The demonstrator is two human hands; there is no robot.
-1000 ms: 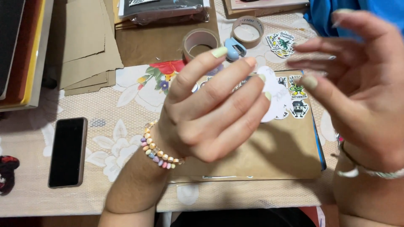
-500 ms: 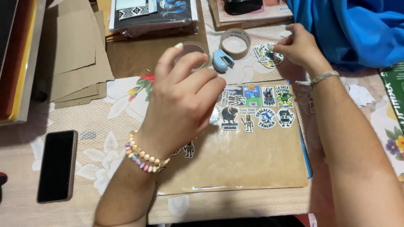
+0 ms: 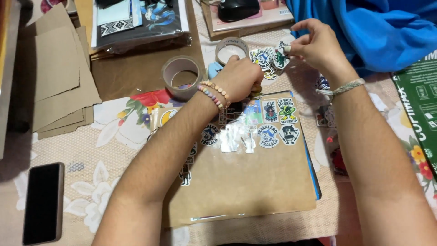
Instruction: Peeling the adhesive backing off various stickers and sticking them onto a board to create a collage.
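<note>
Glossy cartoon stickers [image 3: 268, 59], a small loose cluster of them, sit just beyond the far edge of the brown kraft sheet [image 3: 246, 182], and both hands meet over them. The right hand [image 3: 314, 45] is curled, thumb and fingertips pinched together on the edge of one sticker at the cluster's right side. The left hand [image 3: 239, 77], wrist ringed by a bead bracelet [image 3: 214, 94], is closed into a loose fist resting at the cluster's near side; whether it grips anything cannot be told, since the knuckles hide the fingertips. A braided wristband [image 3: 341, 89] circles the right wrist.

More stickers lie in a row [image 3: 268, 123] across the kraft sheet's upper half, under a clear film. Left of the sheet's far edge stands a roll of brown packing tape [image 3: 181, 75]; a smaller tape roll [image 3: 231, 48] lies beyond it, just behind the left hand. Cardboard pieces [image 3: 59, 77] are stacked well to the sheet's left, and a dark smartphone [image 3: 43, 202] lies face up near its lower left. Blue cloth [image 3: 378, 32] is bunched beyond the sheet's right corner, above a green box [image 3: 419, 105]. All rests on a floral tablecloth [image 3: 91, 177].
</note>
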